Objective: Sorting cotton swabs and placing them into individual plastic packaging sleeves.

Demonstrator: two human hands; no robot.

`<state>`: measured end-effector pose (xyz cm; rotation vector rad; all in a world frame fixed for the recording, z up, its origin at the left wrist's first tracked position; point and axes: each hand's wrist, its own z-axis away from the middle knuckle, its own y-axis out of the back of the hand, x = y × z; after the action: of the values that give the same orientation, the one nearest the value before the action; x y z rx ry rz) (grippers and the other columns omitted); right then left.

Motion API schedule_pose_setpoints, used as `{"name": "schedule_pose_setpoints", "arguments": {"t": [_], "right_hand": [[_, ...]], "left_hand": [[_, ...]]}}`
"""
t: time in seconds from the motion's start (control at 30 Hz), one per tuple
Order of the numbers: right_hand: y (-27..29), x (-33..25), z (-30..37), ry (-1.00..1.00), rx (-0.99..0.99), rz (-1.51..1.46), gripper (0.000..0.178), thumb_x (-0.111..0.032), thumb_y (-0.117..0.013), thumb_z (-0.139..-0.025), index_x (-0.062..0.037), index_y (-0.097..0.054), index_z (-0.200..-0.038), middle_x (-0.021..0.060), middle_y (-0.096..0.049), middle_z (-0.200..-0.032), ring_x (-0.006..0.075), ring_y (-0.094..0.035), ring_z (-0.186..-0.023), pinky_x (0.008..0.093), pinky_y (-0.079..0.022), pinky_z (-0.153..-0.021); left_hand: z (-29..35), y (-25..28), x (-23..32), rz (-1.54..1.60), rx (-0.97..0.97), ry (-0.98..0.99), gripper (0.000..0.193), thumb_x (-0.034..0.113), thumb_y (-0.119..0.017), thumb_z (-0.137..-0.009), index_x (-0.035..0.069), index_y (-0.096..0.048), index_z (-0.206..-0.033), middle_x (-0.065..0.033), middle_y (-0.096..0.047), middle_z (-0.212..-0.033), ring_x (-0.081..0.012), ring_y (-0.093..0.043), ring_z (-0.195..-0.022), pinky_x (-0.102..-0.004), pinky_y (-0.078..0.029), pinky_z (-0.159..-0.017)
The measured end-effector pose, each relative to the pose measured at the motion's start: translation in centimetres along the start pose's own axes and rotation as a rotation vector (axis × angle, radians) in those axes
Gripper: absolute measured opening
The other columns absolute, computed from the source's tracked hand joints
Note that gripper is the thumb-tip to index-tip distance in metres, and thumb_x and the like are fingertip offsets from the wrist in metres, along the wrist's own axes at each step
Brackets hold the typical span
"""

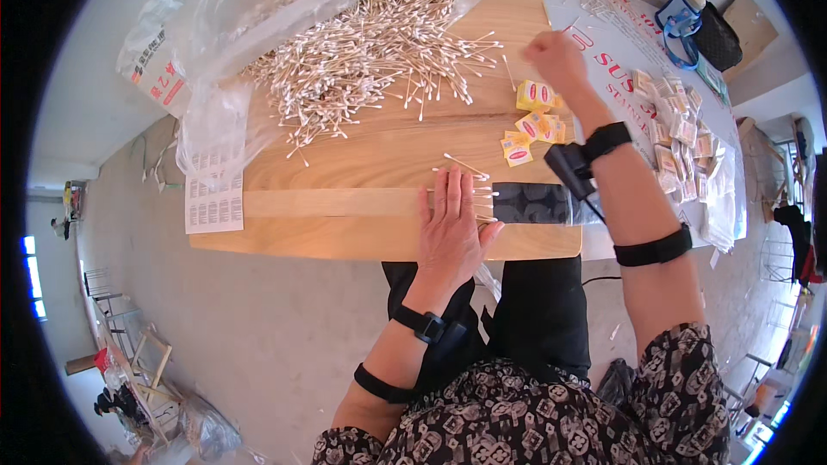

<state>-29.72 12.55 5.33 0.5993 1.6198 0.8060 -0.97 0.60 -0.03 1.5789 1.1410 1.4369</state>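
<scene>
My left hand [452, 220] lies flat near the table's front edge, fingers stretched out. Beneath and beside its fingers, cotton swabs [484, 191] point toward a dark strip [530, 203] at their right. One loose swab [465, 165] rests just beyond the fingertips. My right hand [556, 60] is raised farther off to the right with its fingers curled closed; what they hold, if anything, I cannot make out. Small yellow and white paper labels [517, 149] and a yellow stack [531, 95] lie below that hand. A single swab [509, 73] is at its left.
A large heap of cotton swabs [345, 77] spills from a clear plastic bag [215, 120] at the far left. Small filled packets [680, 133] are piled at the right, below a blue-strapped bottle [680, 26]. A printed sheet [214, 202] hangs over the left edge.
</scene>
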Motion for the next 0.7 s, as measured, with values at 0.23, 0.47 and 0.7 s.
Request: {"name": "schedule_pose_setpoints", "arguments": {"t": [0.23, 0.47, 0.7], "right_hand": [[-5.3, -1.6, 2.2, 0.131, -0.039, 0.549, 0.019, -0.016, -0.057, -0.082, -0.0038, -0.069, -0.089, 0.0178, -0.069, -0.089, 0.0345, -0.068, -0.086, 0.0448, -0.054, -0.076], [-4.6, -4.6, 7.8, 0.454, -0.217, 0.443, 0.014, -0.014, -0.058, -0.080, -0.0034, -0.066, -0.085, 0.0183, -0.067, -0.088, 0.0347, -0.066, -0.083, 0.0466, -0.052, -0.074], [-5.0, -1.3, 14.2, 0.565, -0.346, -0.015, 0.016, -0.016, -0.061, -0.082, -0.0020, -0.061, -0.090, 0.0177, -0.060, -0.093, 0.0353, -0.060, -0.098, 0.0450, -0.049, -0.081]], "left_hand": [[-0.4, -0.1, 0.5, 0.007, -0.003, -0.016, 0.085, 0.042, -0.066, -0.083, -0.005, -0.030, -0.143, -0.0199, -0.030, -0.150, -0.0368, -0.024, -0.141, -0.0529, -0.015, -0.115], [0.4, 0.5, 0.1, -0.020, -0.004, 0.007, 0.085, 0.042, -0.065, -0.084, -0.006, -0.028, -0.144, -0.0197, -0.030, -0.150, -0.0372, -0.023, -0.142, -0.0537, -0.015, -0.115], [0.5, 0.2, 0.5, -0.027, 0.031, 0.049, 0.084, 0.043, -0.062, -0.085, -0.006, -0.028, -0.144, -0.0217, -0.029, -0.151, -0.0377, -0.022, -0.142, -0.0551, -0.015, -0.114]]}}
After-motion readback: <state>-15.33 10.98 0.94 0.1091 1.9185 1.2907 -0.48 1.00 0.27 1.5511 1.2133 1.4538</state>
